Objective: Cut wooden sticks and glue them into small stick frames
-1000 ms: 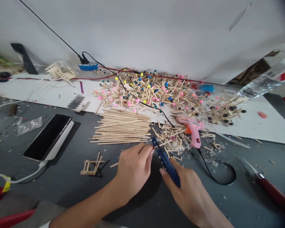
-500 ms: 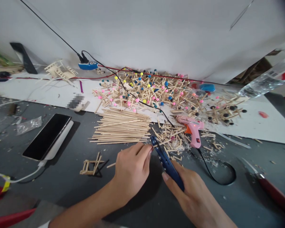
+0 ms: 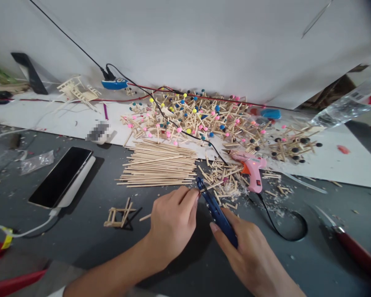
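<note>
My left hand (image 3: 174, 222) is closed, pinching a thin wooden stick (image 3: 145, 217) that sticks out on both sides of the fist. The stick's right end lies across the jaws of blue cutting pliers (image 3: 218, 212). My right hand (image 3: 250, 247) wraps round the handles of these pliers, thumb on the near side. Left of my left hand, a small frame of glued stick pieces (image 3: 120, 215) sits on the grey table. Just beyond my hands lies a bundle of long wooden sticks (image 3: 157, 165), with short cut pieces (image 3: 224, 177) to its right.
A pink glue gun (image 3: 252, 167) lies right of the cut pieces, its black cord looping on the table. Behind is a heap of stick figures with coloured balls (image 3: 188, 115). A red-handled knife (image 3: 352, 243) lies at right, a phone (image 3: 62, 177) at left.
Almost nothing differs. The pliers and my right hand have shifted very slightly left, while the stick stays between the jaws.
</note>
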A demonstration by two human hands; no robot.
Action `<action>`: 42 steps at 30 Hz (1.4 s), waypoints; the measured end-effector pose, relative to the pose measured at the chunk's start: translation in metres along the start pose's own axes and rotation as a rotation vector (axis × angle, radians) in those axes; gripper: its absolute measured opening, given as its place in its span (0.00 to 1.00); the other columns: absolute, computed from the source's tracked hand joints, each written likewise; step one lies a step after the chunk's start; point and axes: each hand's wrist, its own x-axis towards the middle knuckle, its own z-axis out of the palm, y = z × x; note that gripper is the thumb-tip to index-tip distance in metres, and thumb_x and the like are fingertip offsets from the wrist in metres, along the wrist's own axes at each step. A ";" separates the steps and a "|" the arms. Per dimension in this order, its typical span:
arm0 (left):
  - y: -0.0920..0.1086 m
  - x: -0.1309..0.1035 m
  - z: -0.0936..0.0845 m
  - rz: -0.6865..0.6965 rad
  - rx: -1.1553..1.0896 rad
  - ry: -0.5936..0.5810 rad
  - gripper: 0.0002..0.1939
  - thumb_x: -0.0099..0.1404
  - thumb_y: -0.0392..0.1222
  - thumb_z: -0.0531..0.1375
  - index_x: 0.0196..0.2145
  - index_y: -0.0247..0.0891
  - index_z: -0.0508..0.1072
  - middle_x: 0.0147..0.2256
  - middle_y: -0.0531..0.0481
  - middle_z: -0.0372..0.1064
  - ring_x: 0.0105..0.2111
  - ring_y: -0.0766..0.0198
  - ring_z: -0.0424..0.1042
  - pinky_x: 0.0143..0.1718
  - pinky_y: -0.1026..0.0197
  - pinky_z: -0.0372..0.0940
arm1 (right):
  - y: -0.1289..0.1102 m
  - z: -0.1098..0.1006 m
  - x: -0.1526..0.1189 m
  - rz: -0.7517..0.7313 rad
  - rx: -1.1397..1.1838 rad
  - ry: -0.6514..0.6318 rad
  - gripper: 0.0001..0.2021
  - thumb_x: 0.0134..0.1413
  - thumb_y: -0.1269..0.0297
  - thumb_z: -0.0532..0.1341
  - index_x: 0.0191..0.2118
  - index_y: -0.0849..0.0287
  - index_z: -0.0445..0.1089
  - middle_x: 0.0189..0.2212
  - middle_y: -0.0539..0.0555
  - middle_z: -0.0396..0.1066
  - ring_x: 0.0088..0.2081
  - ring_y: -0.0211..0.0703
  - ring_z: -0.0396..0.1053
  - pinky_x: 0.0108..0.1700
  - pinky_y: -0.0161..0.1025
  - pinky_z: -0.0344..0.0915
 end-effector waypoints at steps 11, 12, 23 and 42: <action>-0.001 0.000 0.004 -0.035 0.025 -0.051 0.09 0.69 0.34 0.54 0.35 0.38 0.74 0.27 0.52 0.71 0.26 0.66 0.70 0.27 0.63 0.58 | 0.003 0.010 0.005 0.093 -0.099 -0.058 0.14 0.63 0.57 0.48 0.35 0.56 0.66 0.24 0.54 0.73 0.27 0.48 0.73 0.29 0.38 0.59; -0.001 0.000 0.003 -0.045 0.023 -0.066 0.09 0.69 0.35 0.54 0.35 0.38 0.73 0.27 0.52 0.71 0.25 0.66 0.69 0.26 0.62 0.57 | 0.003 0.010 0.005 0.088 -0.097 -0.057 0.13 0.63 0.57 0.48 0.34 0.56 0.66 0.23 0.53 0.73 0.26 0.47 0.73 0.29 0.38 0.58; -0.001 0.001 -0.002 0.015 0.068 0.040 0.07 0.68 0.33 0.55 0.36 0.37 0.73 0.27 0.51 0.73 0.27 0.65 0.72 0.29 0.63 0.61 | -0.004 -0.004 0.001 0.015 0.102 -0.066 0.11 0.61 0.56 0.54 0.36 0.56 0.68 0.25 0.52 0.72 0.24 0.41 0.66 0.28 0.35 0.60; 0.002 0.000 -0.002 0.015 0.017 0.047 0.07 0.68 0.32 0.55 0.37 0.36 0.73 0.29 0.50 0.73 0.28 0.66 0.72 0.31 0.63 0.63 | 0.001 0.001 0.000 -0.020 0.032 0.000 0.11 0.61 0.57 0.53 0.38 0.56 0.69 0.26 0.53 0.74 0.26 0.44 0.70 0.29 0.36 0.63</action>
